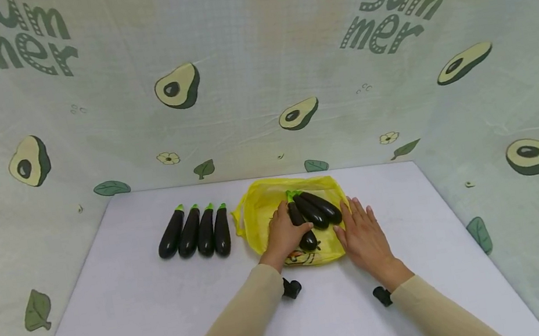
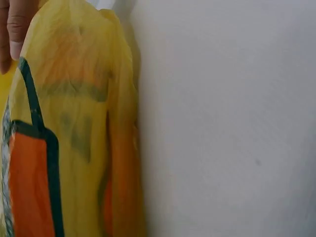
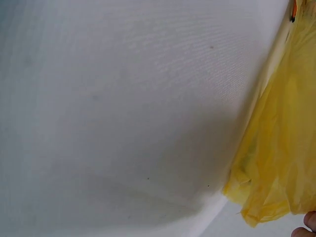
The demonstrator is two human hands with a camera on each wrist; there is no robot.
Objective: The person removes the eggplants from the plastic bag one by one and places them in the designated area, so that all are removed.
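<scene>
On the white table lies a yellow plastic bag (image 1: 259,234), with three dark eggplants on it. My left hand (image 1: 282,237) holds the leftmost of these, a glossy eggplant (image 1: 308,242) with a green stem, its thumb laid across the top. Beside it rest a middle eggplant (image 1: 311,212) and a right eggplant (image 1: 327,208). Along the bag's right edge, my right hand (image 1: 365,239) lies with fingers straight, touching the bag. The left wrist view shows the bag's printed side (image 2: 81,128) and a few fingers (image 2: 19,24). Fingertips (image 3: 310,220) show beside the bag in the right wrist view.
Several more eggplants (image 1: 207,233) lie in a row to the left of the bag, stems pointing away. A cloth with avocado prints (image 1: 241,119) hangs behind the table (image 1: 140,318) and along its sides. Small black devices (image 1: 292,289) sit at both wrists.
</scene>
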